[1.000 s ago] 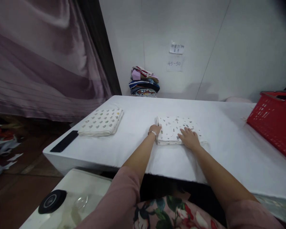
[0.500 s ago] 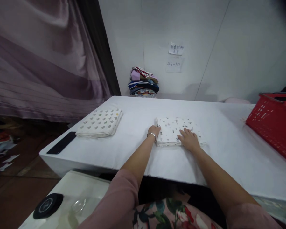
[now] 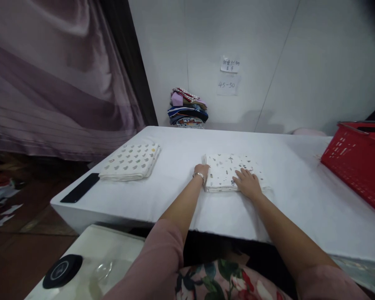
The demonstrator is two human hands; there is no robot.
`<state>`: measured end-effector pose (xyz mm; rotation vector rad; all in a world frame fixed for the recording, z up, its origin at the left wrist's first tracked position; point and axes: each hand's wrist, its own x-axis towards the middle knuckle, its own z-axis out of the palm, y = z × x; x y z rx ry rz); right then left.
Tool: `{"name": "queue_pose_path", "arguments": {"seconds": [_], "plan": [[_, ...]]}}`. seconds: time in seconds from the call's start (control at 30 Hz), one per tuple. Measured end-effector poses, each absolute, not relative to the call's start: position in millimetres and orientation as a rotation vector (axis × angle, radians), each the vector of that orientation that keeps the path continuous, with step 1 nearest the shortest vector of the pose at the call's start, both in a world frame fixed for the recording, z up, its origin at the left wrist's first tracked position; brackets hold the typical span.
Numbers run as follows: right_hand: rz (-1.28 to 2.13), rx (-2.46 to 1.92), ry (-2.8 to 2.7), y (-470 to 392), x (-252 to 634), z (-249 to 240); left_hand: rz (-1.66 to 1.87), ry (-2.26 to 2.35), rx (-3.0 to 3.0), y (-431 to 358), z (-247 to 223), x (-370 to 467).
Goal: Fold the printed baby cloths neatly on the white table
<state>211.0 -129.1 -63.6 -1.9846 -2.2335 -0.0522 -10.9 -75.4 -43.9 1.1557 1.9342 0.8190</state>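
In front of me on the white-covered table lies a folded white cloth point(image 3: 223, 168) with a small scattered print. My left hand point(image 3: 201, 171), with a bracelet at the wrist, is at the cloth's left edge; its fingers are curled closed around that edge and partly hidden. Flat on top, toward the near right side, rests my right hand point(image 3: 247, 182) with its fingers spread. Farther left sits a second folded white cloth point(image 3: 131, 162), printed with rows of small grey motifs, apart from both hands.
A black phone-like slab point(image 3: 80, 188) lies at the table's left edge. On the right stands a red plastic basket point(image 3: 359, 162). Folded fabrics point(image 3: 187, 110) are piled by the wall. A white surface point(image 3: 112, 246) with a round black object point(image 3: 62, 271) is at the lower left.
Almost nothing differs. The left hand's fingers have shifted slightly at the cloth's edge, while the right hand stays where it was.
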Motion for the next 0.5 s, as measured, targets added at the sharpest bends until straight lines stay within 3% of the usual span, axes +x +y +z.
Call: {"name": "queue_pose_path", "arguments": {"seconds": [0.5], "plan": [[-0.042, -1.982, -2.228, -125.3, 211.7, -66.9, 0.876, 2.046, 1.560, -87.1, -45.7, -7.0]]}}
